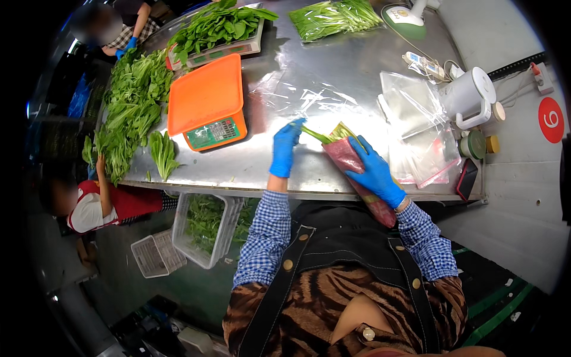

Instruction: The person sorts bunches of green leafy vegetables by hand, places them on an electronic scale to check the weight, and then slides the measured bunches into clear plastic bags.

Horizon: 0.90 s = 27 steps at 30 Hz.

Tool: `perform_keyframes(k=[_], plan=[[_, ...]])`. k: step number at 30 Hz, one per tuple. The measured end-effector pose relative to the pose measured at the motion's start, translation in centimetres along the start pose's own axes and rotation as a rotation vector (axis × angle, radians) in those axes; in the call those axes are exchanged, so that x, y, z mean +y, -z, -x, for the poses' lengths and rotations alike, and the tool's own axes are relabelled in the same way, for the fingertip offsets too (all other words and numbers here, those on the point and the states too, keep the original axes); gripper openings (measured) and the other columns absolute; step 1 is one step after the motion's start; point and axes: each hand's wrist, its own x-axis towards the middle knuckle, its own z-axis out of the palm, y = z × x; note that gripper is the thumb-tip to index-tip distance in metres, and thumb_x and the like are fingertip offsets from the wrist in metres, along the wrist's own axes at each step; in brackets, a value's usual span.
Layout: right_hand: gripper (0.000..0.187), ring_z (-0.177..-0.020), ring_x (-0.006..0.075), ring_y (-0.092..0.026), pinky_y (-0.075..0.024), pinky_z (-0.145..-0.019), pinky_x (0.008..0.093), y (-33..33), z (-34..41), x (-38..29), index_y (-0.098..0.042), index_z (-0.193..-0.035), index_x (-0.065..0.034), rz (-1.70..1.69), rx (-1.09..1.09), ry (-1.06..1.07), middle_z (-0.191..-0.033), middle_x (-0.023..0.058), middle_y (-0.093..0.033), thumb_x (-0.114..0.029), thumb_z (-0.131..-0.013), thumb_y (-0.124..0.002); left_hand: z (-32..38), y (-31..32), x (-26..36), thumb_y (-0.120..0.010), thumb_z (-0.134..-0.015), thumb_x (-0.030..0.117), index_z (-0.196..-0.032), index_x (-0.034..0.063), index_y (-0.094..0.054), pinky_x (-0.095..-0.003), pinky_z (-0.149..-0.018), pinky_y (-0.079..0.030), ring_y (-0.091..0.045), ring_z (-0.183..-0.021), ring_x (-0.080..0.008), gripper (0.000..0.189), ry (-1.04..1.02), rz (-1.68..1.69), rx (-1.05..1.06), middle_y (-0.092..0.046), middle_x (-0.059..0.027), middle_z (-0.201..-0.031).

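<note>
My right hand (pixel 374 172), in a blue glove, grips a long bundle wrapped in reddish film (pixel 343 156), slanted across the table's front edge. Pale green stalks (pixel 341 132) show at the bundle's upper end. My left hand (pixel 287 143), also blue-gloved, is to the left of that end, its fingertips at the tip of a green stalk (pixel 316 134) that sticks out of the wrap. Whether the fingers are closed on the stalk is not clear. Clear plastic film (pixel 308 96) lies on the metal table (pixel 263 172) beyond both hands.
An orange scale (pixel 207 96) stands left, near heaped leafy greens (pixel 131 102). Clear bags (pixel 412 107), a white electric kettle (pixel 473 96) and jars are at right. Bagged green stalks (pixel 337 20) lie at the back. Two people work at left; a crate of greens (pixel 203 227) stands below the edge.
</note>
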Motion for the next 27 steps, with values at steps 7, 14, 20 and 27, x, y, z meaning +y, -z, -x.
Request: perform_keyframes(k=[7, 14, 20, 27], plan=[[0.075, -0.113, 0.0325, -0.039, -0.0366, -0.090, 0.0355, -0.1, 0.8, 1.7, -0.030, -0.128, -0.0119, -0.095, -0.008, -0.051, -0.126, 0.0164, -0.034, -0.021, -0.064, -0.067, 0.7, 11.9, 1.7, -0.054, -0.082, 0.016, -0.102, 0.0016, -0.056, -0.0157, -0.046, -0.031, -0.038, -0.051, -0.0026, 0.025, -0.097, 0.426, 0.282, -0.043, 0.0042, -0.062], [0.073, -0.116, 0.0305, -0.035, -0.0350, -0.092, 0.0350, 0.3, 0.3, 1.4, -0.030, -0.127, -0.0094, -0.080, -0.022, 0.013, -0.126, 0.0151, -0.035, -0.017, -0.064, -0.066, 4.4, 18.3, 1.0, -0.049, -0.084, 0.015, -0.114, 0.0013, -0.047, -0.0165, -0.048, -0.034, -0.042, -0.055, -0.0048, 0.033, -0.219, 0.561, 0.332, -0.045, 0.0024, -0.068], [0.077, -0.119, 0.0292, -0.032, -0.0306, -0.096, 0.0336, -0.4, 0.2, 0.7, -0.029, -0.128, -0.0078, -0.157, -0.084, -0.001, -0.128, 0.0137, -0.033, -0.012, -0.062, -0.067, 7.7, 20.2, 1.4, -0.049, -0.082, 0.014, -0.116, -0.0018, -0.044, -0.0189, -0.054, -0.036, -0.042, -0.061, -0.0072, 0.038, -0.309, 0.633, 0.354, -0.047, 0.0006, -0.072], [0.073, -0.116, 0.0281, -0.036, -0.0308, -0.096, 0.0326, 1.0, 0.1, -0.1, -0.030, -0.127, -0.0043, -0.285, -0.072, 0.021, -0.127, 0.0141, -0.036, -0.012, -0.064, -0.067, 10.7, 31.2, -0.2, -0.045, -0.085, 0.020, -0.080, 0.0070, -0.052, -0.0237, -0.057, -0.042, -0.051, -0.056, -0.0112, 0.016, -0.819, 0.810, 0.961, -0.057, -0.0026, -0.071]])
